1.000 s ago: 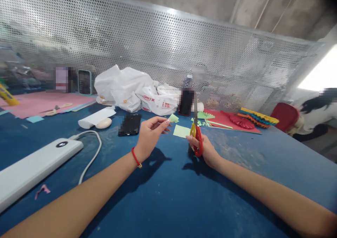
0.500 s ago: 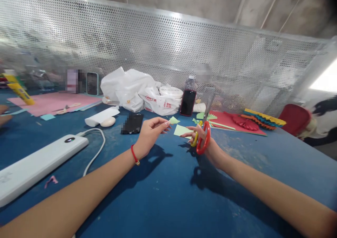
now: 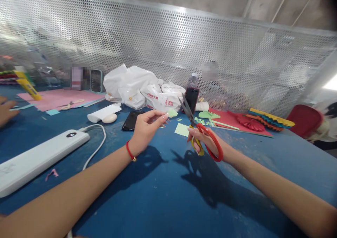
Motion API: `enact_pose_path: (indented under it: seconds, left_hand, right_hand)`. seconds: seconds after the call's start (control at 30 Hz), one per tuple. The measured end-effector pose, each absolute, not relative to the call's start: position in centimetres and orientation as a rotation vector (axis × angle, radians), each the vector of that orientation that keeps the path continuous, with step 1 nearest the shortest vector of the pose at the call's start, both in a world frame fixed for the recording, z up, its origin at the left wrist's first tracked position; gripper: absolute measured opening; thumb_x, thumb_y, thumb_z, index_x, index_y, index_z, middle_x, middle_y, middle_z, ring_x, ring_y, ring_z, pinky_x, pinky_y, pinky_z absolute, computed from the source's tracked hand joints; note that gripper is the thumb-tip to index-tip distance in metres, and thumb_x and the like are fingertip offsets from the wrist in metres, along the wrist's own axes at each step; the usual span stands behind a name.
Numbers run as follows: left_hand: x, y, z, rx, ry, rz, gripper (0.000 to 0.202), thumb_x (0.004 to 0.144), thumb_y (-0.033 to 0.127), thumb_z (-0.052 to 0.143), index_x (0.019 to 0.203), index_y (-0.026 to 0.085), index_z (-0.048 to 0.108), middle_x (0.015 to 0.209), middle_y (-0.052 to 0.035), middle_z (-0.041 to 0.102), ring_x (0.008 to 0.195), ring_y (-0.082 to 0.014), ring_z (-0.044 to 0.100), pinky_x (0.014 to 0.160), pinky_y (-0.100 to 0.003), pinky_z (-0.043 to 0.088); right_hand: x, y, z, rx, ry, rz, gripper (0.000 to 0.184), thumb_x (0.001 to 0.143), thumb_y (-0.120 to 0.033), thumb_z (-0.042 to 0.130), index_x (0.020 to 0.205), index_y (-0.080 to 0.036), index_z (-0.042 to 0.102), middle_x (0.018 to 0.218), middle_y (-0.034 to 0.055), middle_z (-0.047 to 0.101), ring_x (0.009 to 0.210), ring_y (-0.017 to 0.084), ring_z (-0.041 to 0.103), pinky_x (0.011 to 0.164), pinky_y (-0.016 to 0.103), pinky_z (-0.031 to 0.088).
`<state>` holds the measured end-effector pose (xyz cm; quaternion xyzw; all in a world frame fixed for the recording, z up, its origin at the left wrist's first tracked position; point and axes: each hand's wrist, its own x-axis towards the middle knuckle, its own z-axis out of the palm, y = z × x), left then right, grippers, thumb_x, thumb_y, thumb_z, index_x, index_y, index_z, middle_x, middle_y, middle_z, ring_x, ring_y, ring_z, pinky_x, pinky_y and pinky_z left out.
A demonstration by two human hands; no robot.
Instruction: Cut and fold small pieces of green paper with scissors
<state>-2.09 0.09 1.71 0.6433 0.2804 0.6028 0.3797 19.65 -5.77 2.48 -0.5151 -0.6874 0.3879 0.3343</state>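
Observation:
Between the thumb and fingers of my left hand (image 3: 147, 127) is a small piece of light green paper (image 3: 172, 113), pinched at its edge. My right hand (image 3: 206, 139) grips scissors (image 3: 213, 143) with red and yellow handles. Their blades are parted and point up and to the left, toward the paper but apart from it. On the blue table below lies a flat pale green sheet (image 3: 182, 129), just left of the scissors. Green paper scraps (image 3: 202, 121) lie beyond my right hand, beside a green fan-shaped cutout (image 3: 209, 115).
Left of my arm lie a white power bank (image 3: 47, 159) with a cable and a white case (image 3: 104, 112). A black phone (image 3: 131, 121), white plastic bags (image 3: 131, 85) and a propped phone (image 3: 191, 97) stand farther back. Folded paper fans (image 3: 271, 120) sit at right; another person's hand (image 3: 7, 110) is far left.
The scissors have turned from upright to leaning left, and their blades have come apart. The green paper in my left hand has turned and shows a rounder outline.

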Motion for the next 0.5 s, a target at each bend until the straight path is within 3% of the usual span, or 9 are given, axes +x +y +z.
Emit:
enact_pose_path:
  seconds: [0.5]
  left_hand:
    - [-2.0,-0.2,2.0,1.512,0.759,1.451,0.029,0.074,0.041,0.076,0.078,0.013,0.071,0.068,-0.0024,0.067,0.066,-0.0123,0.061,0.061,-0.020,0.050]
  right_hand:
    - [19.7,-7.1,3.8,-1.372,-2.114,0.907,0.053,0.090,-0.059,0.051,0.058,-0.018,0.051,0.045,-0.0022,0.055,0.044,0.011,0.053,0.057,0.026,0.044]
